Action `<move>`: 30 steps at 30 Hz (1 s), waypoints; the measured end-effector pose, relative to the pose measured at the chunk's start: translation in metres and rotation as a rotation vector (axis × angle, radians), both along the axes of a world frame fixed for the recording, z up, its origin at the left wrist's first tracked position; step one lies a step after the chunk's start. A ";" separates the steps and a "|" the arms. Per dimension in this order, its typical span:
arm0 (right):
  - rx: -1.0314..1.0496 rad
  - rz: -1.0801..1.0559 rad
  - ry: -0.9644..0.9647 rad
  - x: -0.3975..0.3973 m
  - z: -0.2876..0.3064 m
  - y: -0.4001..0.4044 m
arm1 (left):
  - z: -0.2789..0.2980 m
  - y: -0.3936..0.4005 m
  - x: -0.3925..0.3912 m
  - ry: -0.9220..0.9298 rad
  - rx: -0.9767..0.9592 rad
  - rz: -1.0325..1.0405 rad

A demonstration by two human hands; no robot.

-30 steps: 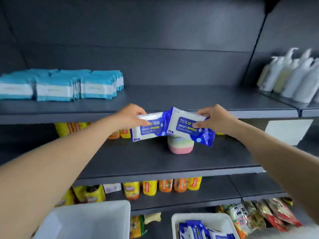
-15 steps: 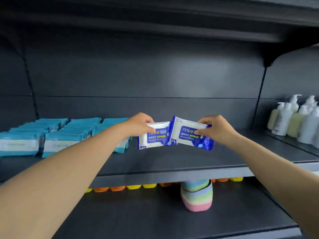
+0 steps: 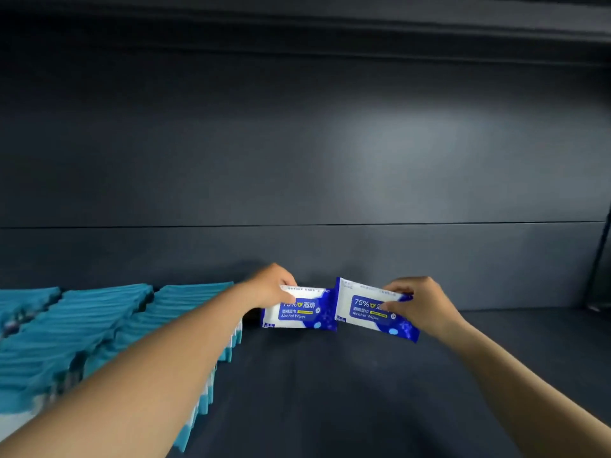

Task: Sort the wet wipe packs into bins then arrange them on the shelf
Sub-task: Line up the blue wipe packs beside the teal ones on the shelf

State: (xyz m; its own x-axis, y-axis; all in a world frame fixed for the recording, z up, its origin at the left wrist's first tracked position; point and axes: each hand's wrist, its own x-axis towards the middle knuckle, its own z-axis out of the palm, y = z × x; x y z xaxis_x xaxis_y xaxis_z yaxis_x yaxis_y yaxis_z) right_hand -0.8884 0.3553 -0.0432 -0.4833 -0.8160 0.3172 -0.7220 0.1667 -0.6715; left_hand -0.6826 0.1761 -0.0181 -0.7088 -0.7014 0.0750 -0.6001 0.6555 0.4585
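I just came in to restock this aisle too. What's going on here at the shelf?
A person is putting alcohol wipes on the dark shelf. The left hand grips one blue-and-white pack and the right hand pinches a second pack, both held side by side near the back of the shelf. Rows of teal packs already stand to the left.

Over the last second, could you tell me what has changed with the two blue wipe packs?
Both packs went from the lower shelf level up and back onto the top shelf. The left pack now stands by the teal packs; the right pack hangs tilted. Left hand and right hand kept their grip.
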 end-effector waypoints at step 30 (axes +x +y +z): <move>-0.086 0.161 0.267 0.027 -0.035 -0.091 | -0.007 -0.026 0.002 -0.048 -0.346 -0.089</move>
State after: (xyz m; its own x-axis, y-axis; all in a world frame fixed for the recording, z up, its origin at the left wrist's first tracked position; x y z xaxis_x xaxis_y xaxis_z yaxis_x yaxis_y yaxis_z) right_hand -0.8610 0.2644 -0.0786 -0.2409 -0.8400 0.4862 -0.8869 -0.0130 -0.4619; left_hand -0.6804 0.1506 -0.0253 -0.7744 -0.5759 0.2622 -0.5495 0.8175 0.1727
